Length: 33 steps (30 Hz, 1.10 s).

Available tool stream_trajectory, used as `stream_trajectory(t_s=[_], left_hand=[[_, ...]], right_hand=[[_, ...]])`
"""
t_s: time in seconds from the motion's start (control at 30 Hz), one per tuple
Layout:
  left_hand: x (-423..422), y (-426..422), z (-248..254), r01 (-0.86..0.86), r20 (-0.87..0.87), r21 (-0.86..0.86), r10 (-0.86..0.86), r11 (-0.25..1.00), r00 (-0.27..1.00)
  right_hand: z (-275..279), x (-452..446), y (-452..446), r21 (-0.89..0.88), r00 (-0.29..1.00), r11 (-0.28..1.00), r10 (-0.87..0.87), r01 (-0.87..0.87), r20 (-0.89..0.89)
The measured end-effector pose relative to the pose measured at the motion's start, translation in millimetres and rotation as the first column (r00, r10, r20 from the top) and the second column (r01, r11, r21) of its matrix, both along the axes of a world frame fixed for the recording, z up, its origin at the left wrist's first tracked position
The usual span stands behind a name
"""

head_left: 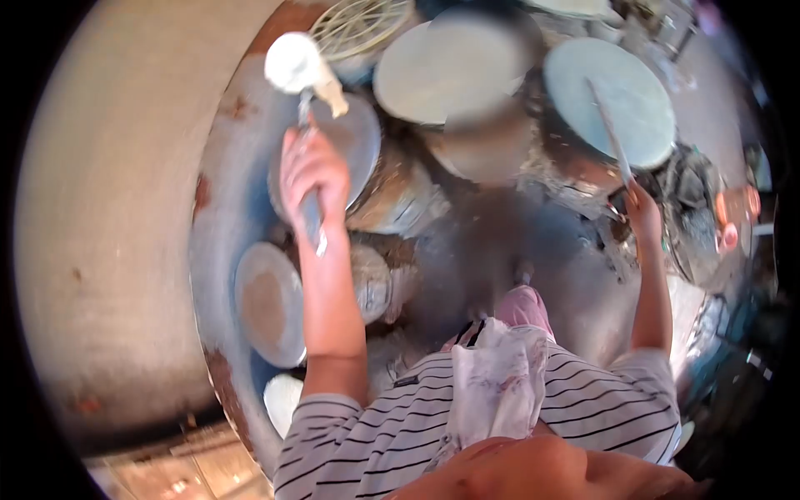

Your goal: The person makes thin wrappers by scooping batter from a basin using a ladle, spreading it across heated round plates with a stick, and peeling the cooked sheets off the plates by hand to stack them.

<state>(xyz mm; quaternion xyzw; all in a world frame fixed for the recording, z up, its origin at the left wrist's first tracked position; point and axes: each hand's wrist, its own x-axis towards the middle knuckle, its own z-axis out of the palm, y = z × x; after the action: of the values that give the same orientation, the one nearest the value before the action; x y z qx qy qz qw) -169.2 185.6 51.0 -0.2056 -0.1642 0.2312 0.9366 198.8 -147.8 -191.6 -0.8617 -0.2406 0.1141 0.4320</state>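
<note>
My left hand is wrapped around the grey handle of a ladle. The ladle's round white bowl is raised above the tabletop's far left part, and a pale beige piece sticks out beside it. Under the hand lies a grey round plate. Over on the right, my right hand grips a long flat stick. Its thin end reaches over a round surface covered in pale white, and I cannot tell if it touches.
Another white-covered round surface stands in the middle, partly blurred. Behind it is a cream spoked rack. A brown-centred round lid lies near my left forearm. Orange items and dark clutter stand at the right. A beige wall borders the left.
</note>
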Motion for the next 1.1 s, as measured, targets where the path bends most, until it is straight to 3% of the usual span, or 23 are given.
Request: stream_trajectory(t_s=[0.07,0.13,0.17,0.23,0.27,0.3,0.33,0.4,0.47,0.63,0.73,0.8,0.87,0.9,1.0,1.03,1.1], left_hand=[[-18.2,27.2,3.2,-0.025,-0.038,0.031,0.026,0.999,0.999],[-27.4,56.8,-10.7,-0.065,-0.023,0.084,0.067,0.994,0.998],[-30.9,68.6,-18.7,-0.066,-0.054,0.087,0.071,0.994,0.996],[-26.3,94.0,-36.6,-0.059,-0.094,0.105,0.069,0.993,0.993],[-29.8,104.6,-52.3,-0.031,-0.141,0.115,0.047,0.993,0.989],[-33.3,113.7,-71.6,-0.007,-0.187,0.125,0.031,0.992,0.982],[-34.0,125.8,-87.1,0.02,-0.234,0.143,0.014,0.989,0.972],[-32.2,138.7,-114.0,0.024,-0.385,0.091,0.013,0.996,0.923],[-30.3,147.0,-131.4,-0.015,-0.453,-0.046,-0.007,0.999,0.891],[-36.0,172.9,-146.0,-0.058,-0.679,0.179,0.166,0.982,0.715],[-41.9,187.8,-158.5,-0.071,-0.729,0.216,0.209,0.974,0.652],[-42.4,212.9,-154.3,-0.053,-0.755,0.246,0.225,0.968,0.615],[-47.8,214.1,-156.9,-0.105,-0.763,0.272,0.281,0.956,0.582],[-47.8,216.9,-159.8,-0.087,-0.781,0.345,0.337,0.934,0.526],[-57.9,244.5,-156.5,0.022,-0.792,0.553,0.517,0.833,0.326],[-63.5,243.3,-153.1,0.076,-0.809,0.565,0.532,0.822,0.25],[-71.9,228.9,-151.9,0.146,-0.853,0.522,0.512,0.84,0.103]], right_hand=[[-15.8,-22.3,-12.7,0.034,0.995,0.998,0.058,-0.056,-0.077],[34.8,-87.6,36.2,-0.036,0.972,0.999,0.005,-0.014,-0.236],[32.6,-107.3,69.0,0.078,0.991,0.99,0.12,-0.115,-0.062],[36.3,-142.8,147.0,0.26,0.914,0.922,0.344,-0.286,-0.214],[46.0,-166.6,187.5,0.19,0.909,0.897,0.415,-0.399,-0.048],[17.4,-179.5,230.1,0.322,0.845,0.82,0.526,-0.473,-0.098],[52.4,-201.9,258.1,0.222,0.799,0.845,0.533,-0.487,-0.277],[22.9,-224.6,318.5,0.417,0.666,0.837,0.539,-0.353,-0.516],[6.2,-247.1,352.7,0.525,0.611,0.81,0.56,-0.261,-0.56],[3.4,-272.1,359.7,0.467,0.668,0.858,0.478,-0.214,-0.571],[4.3,-277.7,375.3,0.498,0.801,0.784,0.541,-0.371,-0.255],[16.3,-275.4,391.1,0.422,0.842,0.787,0.531,-0.45,-0.093],[24.9,-279.7,405.7,0.374,0.819,0.748,0.571,-0.548,0.06],[31.6,-280.4,419.6,0.35,0.791,0.732,0.61,-0.584,0.044],[39.2,-259.7,431.8,0.159,0.745,0.757,0.541,-0.634,0.391],[34.9,-256.3,420.2,0.092,0.771,0.809,0.51,-0.581,0.383],[29.0,-258.7,402.6,0.079,0.751,0.777,0.57,-0.625,0.333]])
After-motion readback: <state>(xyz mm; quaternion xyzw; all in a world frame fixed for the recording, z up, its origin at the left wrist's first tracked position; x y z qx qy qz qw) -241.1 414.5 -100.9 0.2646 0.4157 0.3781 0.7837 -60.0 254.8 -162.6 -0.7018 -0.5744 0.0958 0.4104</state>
